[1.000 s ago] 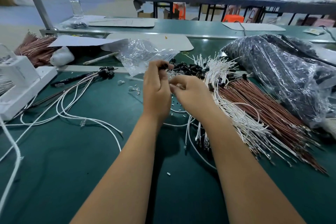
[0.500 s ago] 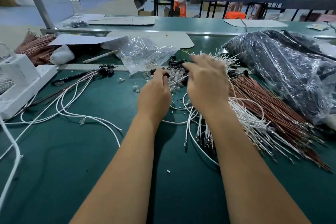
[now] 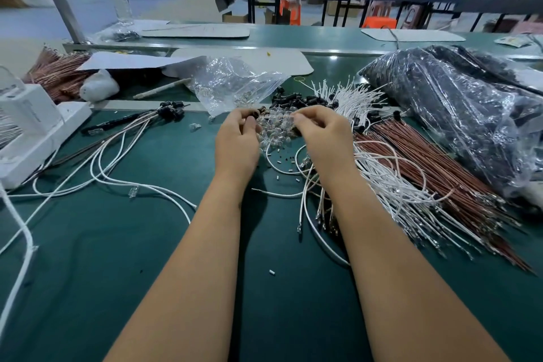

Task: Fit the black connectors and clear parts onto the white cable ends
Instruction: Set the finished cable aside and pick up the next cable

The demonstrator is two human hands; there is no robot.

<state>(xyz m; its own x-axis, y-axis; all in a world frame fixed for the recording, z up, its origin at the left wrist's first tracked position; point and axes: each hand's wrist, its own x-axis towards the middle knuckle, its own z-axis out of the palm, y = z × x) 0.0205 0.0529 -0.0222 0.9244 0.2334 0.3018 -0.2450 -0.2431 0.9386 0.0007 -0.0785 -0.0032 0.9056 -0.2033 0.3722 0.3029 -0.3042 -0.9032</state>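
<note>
- working at the far middle of the green bench [image 3: 88, 258], both hands sit over the small pile of clear parts [image 3: 274, 129], which lies directly between them and touches both sets of fingertips.
- left hand [image 3: 236, 145]: fingers curled, thumb and forefinger pinching a small dark piece at their tips, most likely one of the black connectors [image 3: 296, 103]; a white cable [image 3: 282, 167] loops on the mat between the wrists, though which hand it leads to is hidden.
- right hand [image 3: 326, 138]: fingers curled inward, tips pointing left into the clear pile; it seems to pinch something tiny and clear, but the blur leaves that uncertain.
- the relation that matters: the clear parts lie just left of the right fingertips and just right of the left ones, so either hand reaches them equally; the loose black connectors heap just beyond, on the far side of the pile.
- the bundle of white cables [image 3: 382, 185] fans out to the right, long axis running from far-left to near-right, free ends pointing far; the right hand is the nearer one to it.
- my judgement: the coming move calls for bringing a clear part across to the left hand's piece, a short sideways travel.
- finished cables [image 3: 117, 156] lie left, well apart.
</note>
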